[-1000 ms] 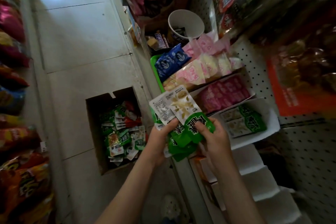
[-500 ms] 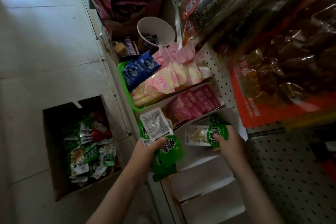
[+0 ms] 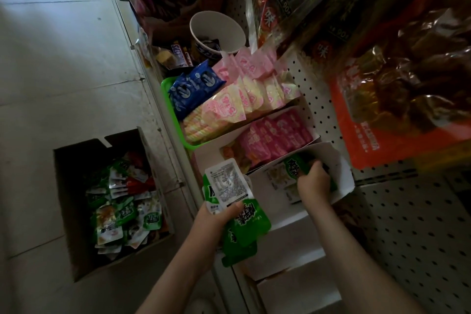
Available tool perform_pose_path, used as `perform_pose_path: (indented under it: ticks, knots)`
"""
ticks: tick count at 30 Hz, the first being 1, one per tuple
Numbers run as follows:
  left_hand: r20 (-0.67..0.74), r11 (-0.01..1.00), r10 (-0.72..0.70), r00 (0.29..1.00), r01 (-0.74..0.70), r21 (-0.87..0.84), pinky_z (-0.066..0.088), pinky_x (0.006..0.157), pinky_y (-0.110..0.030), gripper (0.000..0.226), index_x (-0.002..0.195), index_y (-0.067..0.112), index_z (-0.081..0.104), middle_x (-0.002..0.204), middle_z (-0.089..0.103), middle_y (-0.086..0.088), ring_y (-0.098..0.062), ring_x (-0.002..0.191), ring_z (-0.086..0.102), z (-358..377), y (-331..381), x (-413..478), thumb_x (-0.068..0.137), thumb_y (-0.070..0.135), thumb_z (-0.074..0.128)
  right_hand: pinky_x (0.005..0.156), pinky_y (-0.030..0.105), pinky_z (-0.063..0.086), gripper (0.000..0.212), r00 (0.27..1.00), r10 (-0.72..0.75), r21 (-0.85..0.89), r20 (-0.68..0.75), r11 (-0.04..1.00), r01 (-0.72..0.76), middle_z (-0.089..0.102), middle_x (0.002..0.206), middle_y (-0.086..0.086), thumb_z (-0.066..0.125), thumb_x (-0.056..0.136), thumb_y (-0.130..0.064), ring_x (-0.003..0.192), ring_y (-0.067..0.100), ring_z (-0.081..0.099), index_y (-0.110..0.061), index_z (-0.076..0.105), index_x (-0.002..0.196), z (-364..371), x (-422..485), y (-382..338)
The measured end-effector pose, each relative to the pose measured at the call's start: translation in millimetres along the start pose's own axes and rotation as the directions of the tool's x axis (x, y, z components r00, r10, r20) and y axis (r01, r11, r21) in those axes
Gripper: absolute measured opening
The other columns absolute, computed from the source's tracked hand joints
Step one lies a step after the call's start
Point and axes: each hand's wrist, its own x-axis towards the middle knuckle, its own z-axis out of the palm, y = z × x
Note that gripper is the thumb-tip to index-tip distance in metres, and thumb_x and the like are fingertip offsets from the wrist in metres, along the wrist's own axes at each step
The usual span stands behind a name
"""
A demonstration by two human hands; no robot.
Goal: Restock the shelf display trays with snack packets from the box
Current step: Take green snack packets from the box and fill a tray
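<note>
Restocking the white tray [image 3: 340, 169], centre right
Right hand [image 3: 312, 183] curls round a green packet [image 3: 294, 167] inside it — left hand [image 3: 216, 215], lower centre, clutches a packet stack [image 3: 246, 224]; box [image 3: 66, 199] lower left.

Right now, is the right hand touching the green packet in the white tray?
Touching. The head view shows the right hand with its fingers curled over the green packet inside the white tray, no gap between them.

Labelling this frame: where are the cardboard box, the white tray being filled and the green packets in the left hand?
cardboard box [image 3: 74, 199], head view, dark inner left wall
white tray [image 3: 340, 171], head view, right side wall
green packets [image 3: 248, 222], head view, lower packet's front
</note>
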Motion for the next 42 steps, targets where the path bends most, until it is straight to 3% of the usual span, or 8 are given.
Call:
perform_pose_path:
  ticks: [9, 14, 17, 21, 25, 31, 37, 42]
  knots:
    - [0.124, 0.997, -0.056, 0.991, 0.049, 0.064, 0.057, 0.082, -0.040, 0.054, 0.124, 0.019, 0.054, 0.106, 0.074, -0.003, -0.023, 0.095, 0.071, 13.0, -3.4, -0.6, 0.075, 0.016, 0.075, 0.093, 0.035, 0.044, 0.052, 0.978, -0.176, 0.059, -0.115, 0.981, 0.184, 0.029, 0.149, 0.015, 0.051, 0.092, 0.002, 0.129, 0.031, 0.042, -0.008, 0.036, 0.141, -19.7, -30.6, 2.9]
    - [0.135, 0.999, -0.035, 0.990, 0.033, 0.020, 0.053, 0.093, -0.049, 0.052, 0.127, 0.018, 0.055, 0.111, 0.072, -0.007, -0.027, 0.102, 0.069, 22.5, -1.7, 0.5, 0.077, 0.016, 0.072, 0.087, 0.010, 0.041, 0.068, 0.767, -0.537, 0.566, 0.351, 0.774, 0.283, 0.040, 0.135, -0.029, 0.072, 0.081, -0.022, 0.122, -0.011, 0.041, -0.055, 0.037, 0.130, -43.2, -78.0, 10.0]
    - [0.192, 0.997, -0.032, 0.981, 0.043, -0.057, 0.052, 0.093, -0.048, 0.048, 0.129, 0.020, 0.055, 0.118, 0.069, -0.011, -0.031, 0.108, 0.066, 29.5, 0.1, -1.0, 0.083, 0.020, 0.066, 0.102, 0.023, 0.044, 0.085, 0.584, -0.576, 0.420, 0.572, 0.817, 0.394, 0.012, 0.148, -0.036, 0.080, 0.073, -0.028, 0.137, -0.006, 0.023, -0.070, 0.030, 0.128, -32.7, -97.6, 20.5]
    - [0.246, 0.970, -0.122, 0.962, 0.168, -0.176, 0.056, 0.084, -0.043, 0.044, 0.133, 0.025, 0.053, 0.121, 0.067, -0.012, -0.032, 0.110, 0.065, 28.7, -0.5, 1.1, 0.090, 0.035, 0.058, 0.113, 0.035, 0.034, 0.094, 0.585, -0.561, 0.365, 0.586, 0.827, 0.428, -0.009, 0.149, -0.036, 0.081, 0.069, -0.035, 0.144, 0.001, 0.005, -0.079, 0.019, 0.122, -19.6, -103.9, 25.1]
    - [0.301, 0.954, -0.145, 0.942, 0.214, -0.212, 0.056, 0.067, -0.039, 0.064, 0.131, 0.016, 0.053, 0.105, 0.070, -0.016, -0.032, 0.091, 0.069, 22.4, -3.1, 4.7, 0.069, 0.005, 0.063, 0.114, 0.040, 0.031, 0.105, 0.546, -0.547, 0.218, 0.635, 0.805, 0.552, -0.013, 0.151, -0.031, 0.081, 0.068, -0.039, 0.145, 0.007, 0.000, -0.072, 0.006, 0.133, -13.5, -98.8, 22.6]
    - [0.263, 0.969, -0.089, 0.961, 0.145, -0.202, 0.057, 0.081, -0.045, 0.047, 0.132, 0.018, 0.053, 0.119, 0.067, -0.016, -0.034, 0.103, 0.067, 26.8, -5.6, 6.4, 0.085, 0.026, 0.057, 0.095, 0.004, 0.037, 0.045, 0.669, -0.608, 0.478, 0.428, 0.780, 0.403, 0.038, 0.135, -0.032, 0.064, 0.088, -0.030, 0.126, -0.013, 0.036, -0.056, 0.046, 0.120, -14.7, -93.6, 14.4]
    - [0.210, 0.992, -0.080, 0.974, 0.100, -0.082, 0.058, 0.073, -0.040, 0.030, 0.114, 0.005, 0.058, 0.105, 0.071, -0.018, -0.033, 0.092, 0.070, 32.4, -9.3, 9.8, 0.086, 0.010, 0.067, 0.060, 0.018, 0.052, 0.020, 0.917, -0.271, 0.598, 0.294, 0.800, 0.045, 0.067, 0.081, -0.005, 0.050, 0.088, -0.041, 0.081, 0.012, 0.065, -0.026, 0.061, 0.084, -19.2, -95.3, 14.2]
    - [0.030, 0.994, -0.104, 0.994, 0.104, 0.023, 0.057, 0.080, -0.048, 0.033, 0.115, 0.011, 0.056, 0.101, 0.073, -0.011, -0.030, 0.092, 0.071, 33.9, -12.0, 15.1, 0.087, -0.005, 0.059, 0.057, 0.024, 0.051, 0.012, 0.976, -0.116, 0.601, 0.182, 0.799, -0.017, 0.063, 0.086, 0.003, 0.049, 0.098, -0.023, 0.075, 0.014, 0.061, -0.017, 0.057, 0.091, -29.3, -73.0, 15.3]
